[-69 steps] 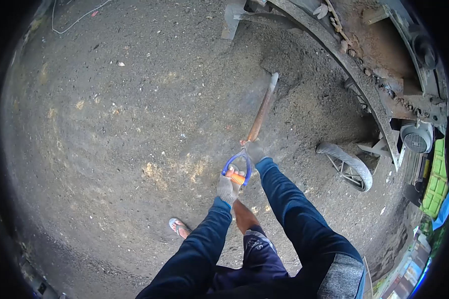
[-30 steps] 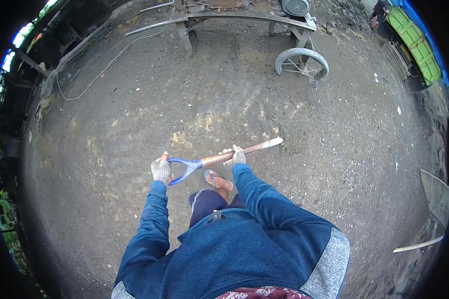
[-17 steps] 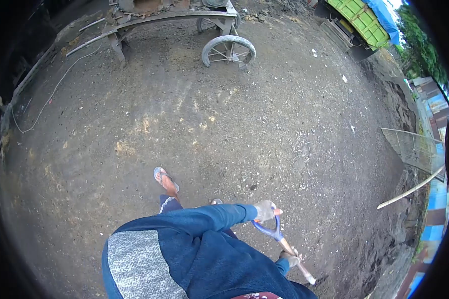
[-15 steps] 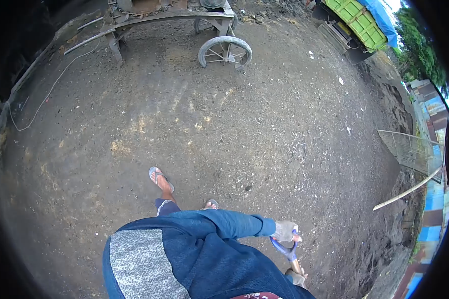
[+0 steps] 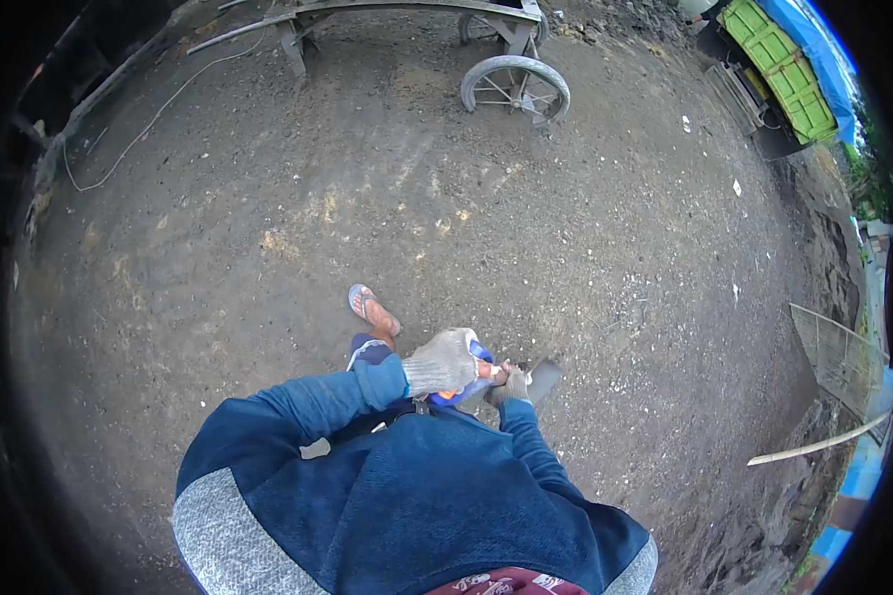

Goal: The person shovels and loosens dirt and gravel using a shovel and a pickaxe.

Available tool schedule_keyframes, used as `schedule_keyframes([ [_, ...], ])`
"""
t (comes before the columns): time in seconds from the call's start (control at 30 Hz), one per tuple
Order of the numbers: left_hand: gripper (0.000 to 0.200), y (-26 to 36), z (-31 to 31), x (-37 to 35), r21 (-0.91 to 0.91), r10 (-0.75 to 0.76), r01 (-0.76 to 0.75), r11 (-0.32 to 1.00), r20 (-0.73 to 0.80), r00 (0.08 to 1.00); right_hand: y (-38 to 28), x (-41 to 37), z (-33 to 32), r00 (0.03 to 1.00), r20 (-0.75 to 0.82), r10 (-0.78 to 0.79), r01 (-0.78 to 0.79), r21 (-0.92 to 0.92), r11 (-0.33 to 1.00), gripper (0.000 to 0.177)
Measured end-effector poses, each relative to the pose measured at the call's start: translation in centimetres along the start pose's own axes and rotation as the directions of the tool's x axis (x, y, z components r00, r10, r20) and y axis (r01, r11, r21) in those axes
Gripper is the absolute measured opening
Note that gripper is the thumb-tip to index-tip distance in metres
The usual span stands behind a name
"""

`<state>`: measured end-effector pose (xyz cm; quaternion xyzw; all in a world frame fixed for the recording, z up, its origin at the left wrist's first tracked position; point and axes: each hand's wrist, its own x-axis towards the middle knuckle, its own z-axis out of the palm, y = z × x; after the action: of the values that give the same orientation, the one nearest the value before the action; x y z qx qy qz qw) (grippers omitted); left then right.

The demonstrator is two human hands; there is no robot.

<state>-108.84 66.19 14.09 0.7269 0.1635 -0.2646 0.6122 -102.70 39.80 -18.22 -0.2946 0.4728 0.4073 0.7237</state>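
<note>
1. With left hand point(image 5: 441, 363) closed on blue handle point(image 5: 480, 351), control rotation.
2. With right hand point(image 5: 511, 388) closed farther along shovel point(image 5: 546, 380), support the weight.
3. Hold shovel before jacket point(image 5: 427, 486), blurred blade point(image 5: 546, 380) level, clear of sandalled foot point(image 5: 375, 306).

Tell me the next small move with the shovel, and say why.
I'd ease the shovel slightly away from the jacket, moving both hands together. The left hand grips the blue handle close in front of the body, the right hand holds on nearby, and the blade lies out to the right, so elbow room looks tight.
</note>
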Motion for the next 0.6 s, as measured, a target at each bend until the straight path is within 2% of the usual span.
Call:
schedule_keyframes([
  [0.03, 0.034, -1.2, -2.7, -1.0, -0.121, 0.023, -0.034, 0.992, -0.089, 0.996, -0.5, 4.5, 4.4, 0.999, -0.018, -0.049, 0.048, -0.069, 0.996, 0.014],
  [0.07, 0.029, -2.8, -4.3, -1.6, -0.342, 0.028, -0.109, 0.933, -0.232, 0.972, 0.1, 3.1, 12.9, 1.0, -0.028, 0.006, -0.011, -0.185, 0.983, 0.011],
  [0.1, 0.024, -4.6, -5.7, -2.0, -0.529, 0.002, -0.212, 0.822, -0.369, 0.929, 0.3, 6.7, 17.2, 0.996, 0.022, -0.091, 0.094, -0.258, 0.961, 0.012],
  [0.13, 0.016, -6.8, -7.4, -1.3, -0.682, -0.039, -0.218, 0.698, -0.341, 0.939, 0.7, 8.6, 21.9, 0.998, 0.044, -0.048, 0.061, -0.386, 0.92, 0.013],
  [0.2, 0.015, -9.7, -9.2, 1.0, -0.868, -0.208, -0.306, 0.391, -0.407, 0.889, 2.5, 11.3, 31.0, 0.999, 0.041, -0.02, 0.04, -0.575, 0.817, 0.013],
  [0.23, 0.015, -11.2, -10.4, 2.5, -0.908, -0.297, -0.359, 0.216, -0.411, 0.862, 3.6, 11.5, 35.0, 0.999, 0.018, -0.039, 0.042, -0.636, 0.77, 0.012],
  [0.27, 0.014, -12.9, -11.6, 4.8, -0.913, -0.263, -0.399, 0.089, -0.408, 0.875, 4.2, 11.7, 38.2, 0.999, 0.047, -0.02, 0.046, -0.684, 0.728, 0.013],
  [0.37, 0.007, -14.7, -15.3, 12.6, -0.837, -0.363, -0.544, -0.061, -0.489, 0.793, 6.0, 14.1, 46.8, 0.988, 0.154, 0.016, 0.118, -0.816, 0.566, 0.016],
  [0.43, 0.006, -15.5, -18.8, 17.3, -0.819, -0.368, -0.533, -0.213, -0.438, 0.82, 6.1, 18.1, 50.5, 0.972, 0.236, 0.009, 0.214, -0.896, 0.39, 0.02],
  [0.47, 0.006, -16.1, -20.7, 19.2, -0.802, -0.365, -0.526, -0.284, -0.416, 0.833, 6.0, 20.6, 52.2, 0.957, 0.284, 0.053, 0.281, -0.958, 0.055, 0.026],
  [0.57, 0.006, -19.5, -25.3, 23.9, -0.761, -0.446, -0.612, -0.216, -0.481, 0.755, 8.8, 18.6, 58.0, 0.943, 0.3, -0.146, 0.257, -0.933, -0.253, 0.032],
  [0.6, 0.008, -19.4, -26.6, 24.0, -0.81, -0.46, -0.574, -0.123, -0.466, 0.756, 9.1, 23.3, 56.6, 0.923, 0.359, -0.137, 0.325, -0.919, -0.222, 0.038],
])
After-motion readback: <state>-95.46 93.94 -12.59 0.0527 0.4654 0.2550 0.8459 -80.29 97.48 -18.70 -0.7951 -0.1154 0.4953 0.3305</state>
